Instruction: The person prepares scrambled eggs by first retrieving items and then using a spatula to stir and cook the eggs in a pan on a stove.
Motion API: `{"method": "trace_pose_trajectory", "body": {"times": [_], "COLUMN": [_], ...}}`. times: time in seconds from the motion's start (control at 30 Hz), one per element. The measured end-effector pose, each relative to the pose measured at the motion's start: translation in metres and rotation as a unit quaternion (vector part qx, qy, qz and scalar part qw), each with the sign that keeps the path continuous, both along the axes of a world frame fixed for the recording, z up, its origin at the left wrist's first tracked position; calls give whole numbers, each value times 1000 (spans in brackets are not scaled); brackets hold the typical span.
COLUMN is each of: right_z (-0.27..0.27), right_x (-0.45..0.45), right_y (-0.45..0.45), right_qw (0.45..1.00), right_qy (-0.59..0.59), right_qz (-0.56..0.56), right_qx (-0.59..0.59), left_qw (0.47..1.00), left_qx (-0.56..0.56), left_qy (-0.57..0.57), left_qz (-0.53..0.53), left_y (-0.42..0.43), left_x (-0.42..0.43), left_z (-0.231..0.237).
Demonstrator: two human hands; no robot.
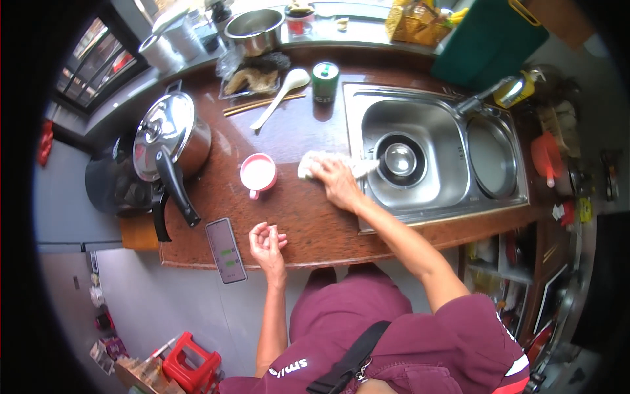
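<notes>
My right hand [336,182] presses a white cloth [320,162] onto the brown countertop [300,216], and one end of the cloth reaches over the rim of the steel sink [357,128]. Near the counter's front edge my left hand [267,245] hovers with curled fingers, holding nothing. A pink cup [258,172] with pale contents stands beyond it. To its left lies a phone [226,251] with a lit screen. A white spoon [280,98], wooden chopsticks [263,104] and a green can [325,83] are farther back. Inside the sink sit a dark bowl and a small metal bowl [400,159].
A lidded pressure cooker [192,143] stands at the left, its black handle pointing towards the front edge. A faucet [485,96] rises behind the sink, beside a round basin [492,157]. A steel pot [255,34] rests on the back ledge. A red stool [192,362] is on the floor.
</notes>
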State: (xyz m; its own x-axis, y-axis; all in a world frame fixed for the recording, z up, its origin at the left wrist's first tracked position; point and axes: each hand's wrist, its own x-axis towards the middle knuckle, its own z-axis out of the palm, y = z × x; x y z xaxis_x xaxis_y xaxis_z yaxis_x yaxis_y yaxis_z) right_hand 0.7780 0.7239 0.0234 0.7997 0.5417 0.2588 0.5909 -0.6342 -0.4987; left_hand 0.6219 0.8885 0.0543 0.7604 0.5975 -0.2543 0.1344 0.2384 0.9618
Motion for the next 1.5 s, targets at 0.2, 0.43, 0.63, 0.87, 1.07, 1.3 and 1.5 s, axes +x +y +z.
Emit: {"method": "trace_pose_trajectory", "body": {"times": [0.2,0.43,0.63,0.87,1.07,1.3,1.5], "right_z": [0,15,-8,21,19,40,62], "right_x": [-82,-148,-170,-235,-399,-570,-638], "right_y": [-42,-34,0,-168,-343,-462,-542], "right_qw": [998,980,932,932,848,673,590], "right_qy": [-5,187,164,144,199,255,139], "right_qz": [-2,-57,-139,-240,-462,-680,-772], "right_qx": [65,24,292,230,168,136,192], "left_qw": [992,985,968,939,891,745,640], "left_qx": [17,42,130,170,78,-48,-51], "left_qy": [-20,-56,-131,-145,-111,-112,-97], "left_qz": [-121,-160,-172,-262,-432,-655,-760], "left_y": [-30,-46,-53,-149,-333,-529,-657], "left_x": [33,51,60,23,-61,-150,-179], "left_z": [-8,-12,31,31,27,41,39]}}
